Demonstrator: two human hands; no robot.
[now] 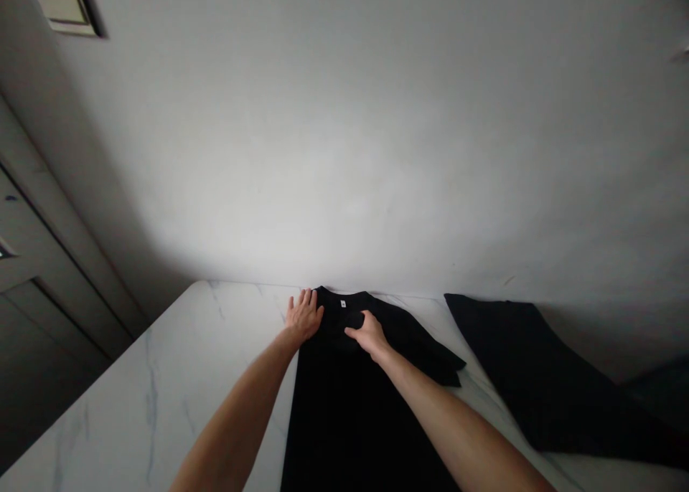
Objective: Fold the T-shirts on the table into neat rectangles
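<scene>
A black shirt [344, 406] lies on the white marbled table [215, 348], its neckline toward the wall and a small white label [343, 304] inside the collar. The sleeve on the right spreads outward, while no sleeve shows sticking out on the left. My left hand [305, 315] rests with fingers spread on the shirt's left shoulder edge. Just below the collar, right of centre, my right hand [369, 332] touches the fabric with its thumb and fingers apart.
To the right lies another dark cloth [543, 377], reaching past the table's right side. A pale wall [344, 155] stands directly behind the table. At the far left is a panelled door [48, 320].
</scene>
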